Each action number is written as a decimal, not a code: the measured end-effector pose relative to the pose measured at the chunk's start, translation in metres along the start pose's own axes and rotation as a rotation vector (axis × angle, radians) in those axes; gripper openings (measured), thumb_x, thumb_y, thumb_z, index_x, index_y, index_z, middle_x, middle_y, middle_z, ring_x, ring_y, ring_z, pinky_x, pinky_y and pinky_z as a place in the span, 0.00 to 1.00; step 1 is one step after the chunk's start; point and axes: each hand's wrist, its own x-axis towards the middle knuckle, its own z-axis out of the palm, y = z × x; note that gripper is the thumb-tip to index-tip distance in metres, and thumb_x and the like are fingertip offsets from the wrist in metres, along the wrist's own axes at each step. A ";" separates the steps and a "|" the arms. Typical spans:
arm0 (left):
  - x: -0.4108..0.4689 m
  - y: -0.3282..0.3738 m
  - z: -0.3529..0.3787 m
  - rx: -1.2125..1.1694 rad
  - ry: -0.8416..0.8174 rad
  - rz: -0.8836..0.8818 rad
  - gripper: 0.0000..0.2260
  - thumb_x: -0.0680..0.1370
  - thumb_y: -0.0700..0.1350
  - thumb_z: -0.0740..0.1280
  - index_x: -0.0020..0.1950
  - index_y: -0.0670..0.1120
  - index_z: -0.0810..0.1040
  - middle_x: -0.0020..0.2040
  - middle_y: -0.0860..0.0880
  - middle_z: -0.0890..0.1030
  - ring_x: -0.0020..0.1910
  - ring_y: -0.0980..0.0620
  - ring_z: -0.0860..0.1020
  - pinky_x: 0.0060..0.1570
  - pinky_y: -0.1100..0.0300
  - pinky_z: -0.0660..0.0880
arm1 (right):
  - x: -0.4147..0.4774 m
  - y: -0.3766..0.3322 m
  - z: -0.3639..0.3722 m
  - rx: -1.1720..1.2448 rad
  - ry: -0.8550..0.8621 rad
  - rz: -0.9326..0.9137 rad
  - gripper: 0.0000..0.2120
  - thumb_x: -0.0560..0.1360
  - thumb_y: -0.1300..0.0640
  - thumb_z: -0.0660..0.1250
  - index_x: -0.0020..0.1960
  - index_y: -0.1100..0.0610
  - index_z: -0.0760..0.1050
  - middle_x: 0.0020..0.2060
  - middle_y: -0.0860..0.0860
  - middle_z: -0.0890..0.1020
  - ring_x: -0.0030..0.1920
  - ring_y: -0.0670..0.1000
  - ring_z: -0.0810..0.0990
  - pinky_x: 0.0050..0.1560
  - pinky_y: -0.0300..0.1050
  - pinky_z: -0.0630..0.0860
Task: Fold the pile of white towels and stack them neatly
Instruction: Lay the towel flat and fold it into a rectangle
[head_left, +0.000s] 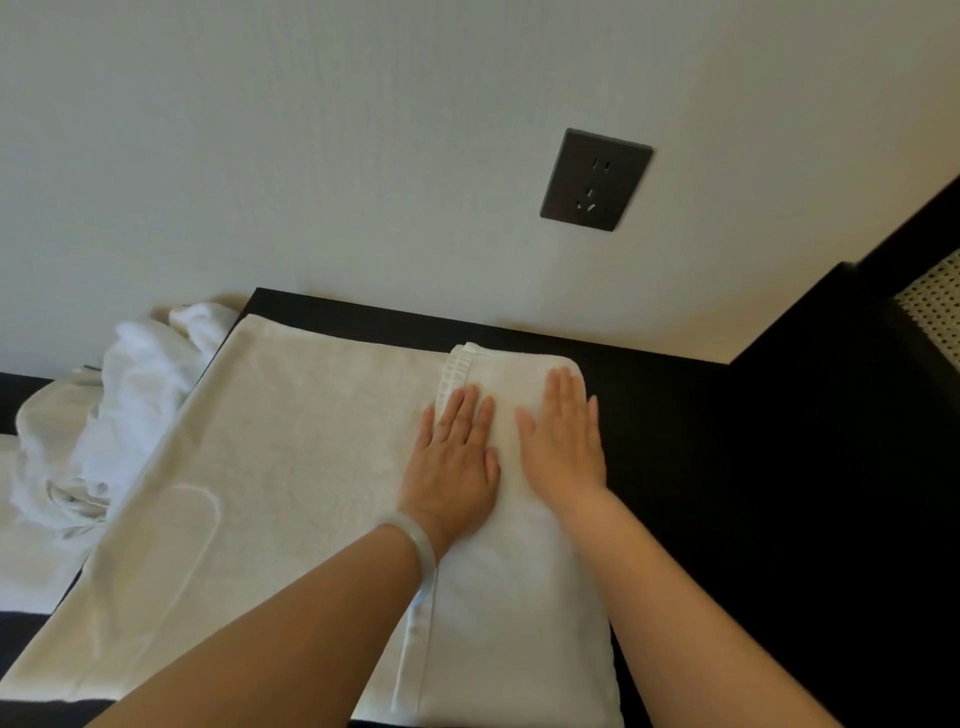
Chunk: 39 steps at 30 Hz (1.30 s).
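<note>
A large white towel (291, 467) lies spread flat on a dark table (675, 415). Its right end is folded over into a narrow band (498, 623) that runs from the far edge toward me. My left hand (454, 457) lies flat on this folded band, fingers straight, with a pale bangle on the wrist. My right hand (563, 441) presses flat on the same band just to the right, fingers straight and together. A crumpled pile of white towels (104, 410) sits at the far left, partly behind the spread towel.
A pale wall rises behind the table with a dark power socket (596, 179) on it. A dark chair back with woven cane (930, 306) stands at the right. White cloth (31, 561) covers the surface at the lower left.
</note>
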 end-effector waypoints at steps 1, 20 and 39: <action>0.000 0.000 0.000 0.002 0.001 0.003 0.34 0.75 0.57 0.29 0.81 0.48 0.39 0.80 0.49 0.37 0.78 0.51 0.35 0.78 0.48 0.38 | -0.022 0.004 0.006 -0.029 0.009 -0.053 0.31 0.85 0.44 0.44 0.80 0.57 0.35 0.80 0.51 0.38 0.79 0.49 0.36 0.77 0.49 0.33; -0.083 0.018 0.006 0.002 -0.022 0.082 0.29 0.79 0.56 0.33 0.80 0.50 0.39 0.80 0.52 0.36 0.78 0.53 0.33 0.76 0.48 0.34 | -0.127 0.016 0.027 -0.077 0.007 -0.101 0.33 0.75 0.43 0.27 0.78 0.53 0.33 0.78 0.50 0.35 0.78 0.49 0.32 0.77 0.52 0.34; -0.118 -0.200 -0.087 -0.155 -0.013 -0.682 0.32 0.81 0.56 0.61 0.80 0.48 0.52 0.74 0.37 0.63 0.71 0.34 0.65 0.69 0.42 0.64 | -0.100 -0.063 0.041 -0.154 -0.092 -0.359 0.41 0.70 0.37 0.27 0.77 0.59 0.30 0.79 0.54 0.35 0.78 0.51 0.32 0.77 0.53 0.32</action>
